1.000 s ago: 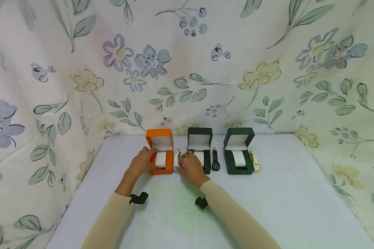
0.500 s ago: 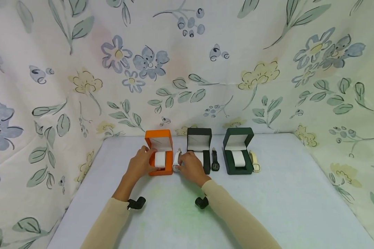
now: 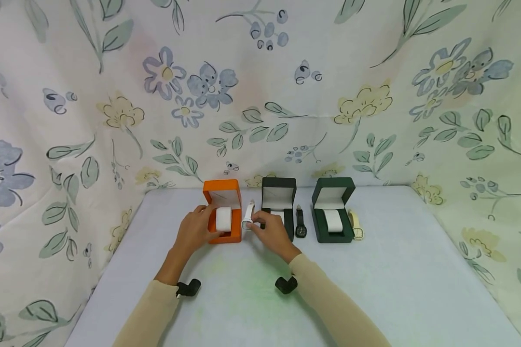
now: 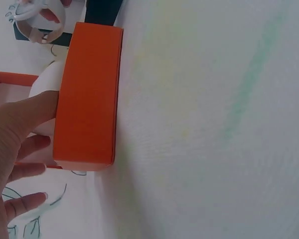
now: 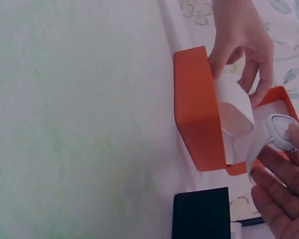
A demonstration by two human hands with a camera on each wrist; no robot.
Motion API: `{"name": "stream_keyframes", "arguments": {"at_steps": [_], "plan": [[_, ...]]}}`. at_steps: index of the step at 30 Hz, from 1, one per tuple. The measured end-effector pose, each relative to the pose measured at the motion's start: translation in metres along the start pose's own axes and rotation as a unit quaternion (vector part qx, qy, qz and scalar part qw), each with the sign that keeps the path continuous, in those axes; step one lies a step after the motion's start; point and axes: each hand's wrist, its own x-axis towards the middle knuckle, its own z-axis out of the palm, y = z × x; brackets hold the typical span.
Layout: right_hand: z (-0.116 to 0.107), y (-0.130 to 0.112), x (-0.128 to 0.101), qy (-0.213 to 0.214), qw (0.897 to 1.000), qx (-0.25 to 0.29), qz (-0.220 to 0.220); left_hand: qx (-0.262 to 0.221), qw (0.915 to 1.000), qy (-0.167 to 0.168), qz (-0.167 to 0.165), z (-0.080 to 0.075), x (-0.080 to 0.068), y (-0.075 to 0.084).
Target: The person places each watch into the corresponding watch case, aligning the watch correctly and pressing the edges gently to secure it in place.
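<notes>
We see an orange box (image 3: 223, 212), a white watch (image 3: 247, 219), two dark green boxes (image 3: 279, 205), and a floral-print backdrop (image 3: 260, 96).

Floral cloth (image 3: 373, 96) drapes behind pale table (image 3: 395, 289).

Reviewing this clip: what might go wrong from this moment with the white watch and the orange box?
1. The right hand only pinches the white watch at its case, strap dangling; it may slip from that light grip.
2. The left hand holds the orange box by one side only; pushing the watch onto the white cushion may shift the box toward the black box close beside it.
</notes>
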Motion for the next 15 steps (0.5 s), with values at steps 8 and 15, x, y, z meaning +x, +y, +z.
{"name": "stream_keyframes", "arguments": {"at_steps": [8, 15], "plan": [[-0.007, 0.001, -0.005, 0.021, 0.999, 0.036, -0.01, -0.065, 0.9977, 0.0, -0.022, 0.005, -0.002, 0.0], [-0.011, 0.001, -0.01, 0.025, 0.999, 0.044, 0.013, -0.114, 0.9931, 0.025, 0.011, 0.01, -0.005, -0.004]]}}
